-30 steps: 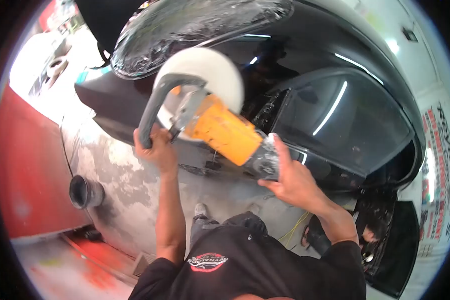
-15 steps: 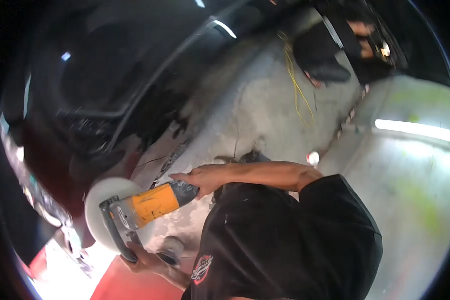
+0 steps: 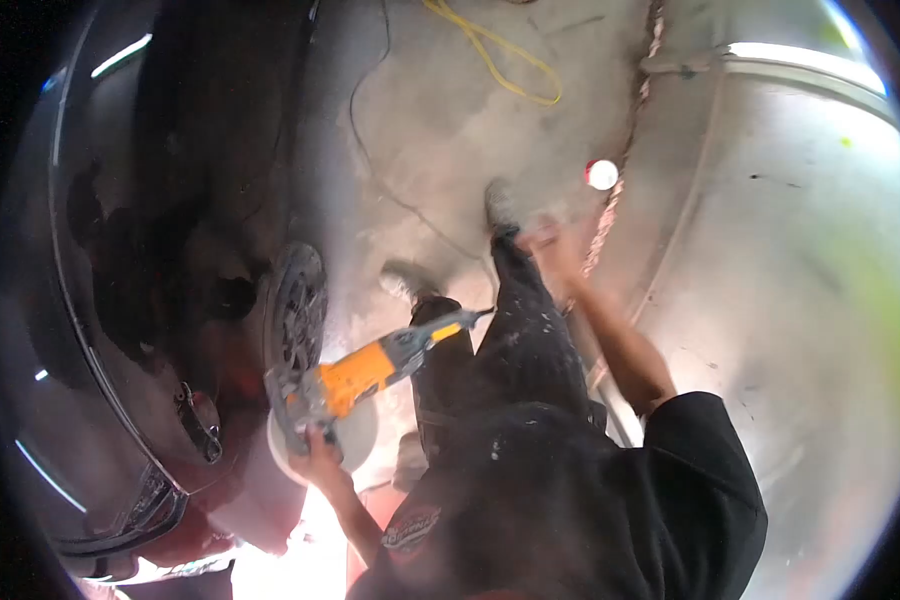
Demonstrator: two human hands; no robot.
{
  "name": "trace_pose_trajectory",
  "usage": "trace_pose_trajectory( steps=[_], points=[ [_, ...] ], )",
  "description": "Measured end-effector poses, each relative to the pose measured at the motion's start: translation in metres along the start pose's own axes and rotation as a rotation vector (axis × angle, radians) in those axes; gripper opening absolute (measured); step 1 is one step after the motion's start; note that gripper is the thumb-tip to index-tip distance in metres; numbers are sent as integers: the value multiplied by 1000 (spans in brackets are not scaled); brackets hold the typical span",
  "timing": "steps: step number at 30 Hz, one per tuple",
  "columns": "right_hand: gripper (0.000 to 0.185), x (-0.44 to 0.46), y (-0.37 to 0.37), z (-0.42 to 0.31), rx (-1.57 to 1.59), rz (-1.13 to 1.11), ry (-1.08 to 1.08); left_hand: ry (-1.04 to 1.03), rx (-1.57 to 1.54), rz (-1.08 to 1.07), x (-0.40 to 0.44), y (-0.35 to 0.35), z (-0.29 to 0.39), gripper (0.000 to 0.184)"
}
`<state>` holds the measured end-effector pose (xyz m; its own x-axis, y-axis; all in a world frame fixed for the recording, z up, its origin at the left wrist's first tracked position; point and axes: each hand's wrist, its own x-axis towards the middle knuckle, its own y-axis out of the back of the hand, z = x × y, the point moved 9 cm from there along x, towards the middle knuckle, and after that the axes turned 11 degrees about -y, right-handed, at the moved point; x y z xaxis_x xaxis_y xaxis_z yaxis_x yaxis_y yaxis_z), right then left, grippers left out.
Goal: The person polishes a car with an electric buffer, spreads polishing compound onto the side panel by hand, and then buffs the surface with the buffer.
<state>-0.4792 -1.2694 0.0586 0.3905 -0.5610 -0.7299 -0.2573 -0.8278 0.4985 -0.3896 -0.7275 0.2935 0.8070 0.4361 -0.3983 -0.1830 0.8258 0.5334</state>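
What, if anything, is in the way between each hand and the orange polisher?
Nothing visible for the left hand: it holds the orange polisher. In this view, the right trouser leg lies between the blurred right hand and the polisher; depth is unclear, so I cannot tell if it truly blocks the way.

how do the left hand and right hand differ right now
The left hand grips the polisher; the right hand is apart from it. The left hand shows fairly clearly, while the right hand is blurred, so whether it holds anything cannot be told. Both look ungloved.
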Motion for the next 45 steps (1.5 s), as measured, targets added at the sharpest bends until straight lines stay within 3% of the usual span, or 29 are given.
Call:
trace_pose_trajectory(
  steps=[3,5,8,9,12,16,17,19,20,24,26,29,32,37,40,45],
  points=[
    [49,88,79,116,-402,283,3,104,-27,-113,15,-25,-19,16],
    [52,100,109,136,-503,320,-191,161,-18,-170,18,-44,-32,17],
    [55,134,122,170,-493,354,-143,219,83,-211,21,-49,-42,17],
    [61,170,117,219,-475,310,-142,225,146,-219,25,-50,-47,17],
    [66,210,126,234,-605,249,-112,330,232,-311,36,-45,-70,18],
    [74,307,48,273,-650,92,-76,205,663,-199,93,16,-94,20],
    [75,321,27,275,-663,73,-89,426,374,-120,102,15,-89,22],
    [79,338,-9,275,-682,61,-97,387,479,-67,132,49,-102,23],
    [81,375,30,308,-659,12,-141,358,529,29,42,-43,-21,23],
    [89,384,43,320,-670,-6,-157,397,680,74,24,-61,1,24],
    [92,385,41,323,-677,5,-163,25,1030,-216,39,-66,1,24],
    [98,382,34,348,-732,15,-145,155,1042,-150,36,-76,19,26],
    [94,363,30,323,-505,-50,-380,217,977,-173,35,-81,25,26],
    [86,364,22,323,-607,-65,-287,411,831,-120,27,-72,16,26],
    [81,368,20,323,-667,-72,-221,326,794,-91,24,-64,8,27],
    [72,372,12,325,-759,-82,-91,152,1049,-309,28,-69,11,28]
  ],
)
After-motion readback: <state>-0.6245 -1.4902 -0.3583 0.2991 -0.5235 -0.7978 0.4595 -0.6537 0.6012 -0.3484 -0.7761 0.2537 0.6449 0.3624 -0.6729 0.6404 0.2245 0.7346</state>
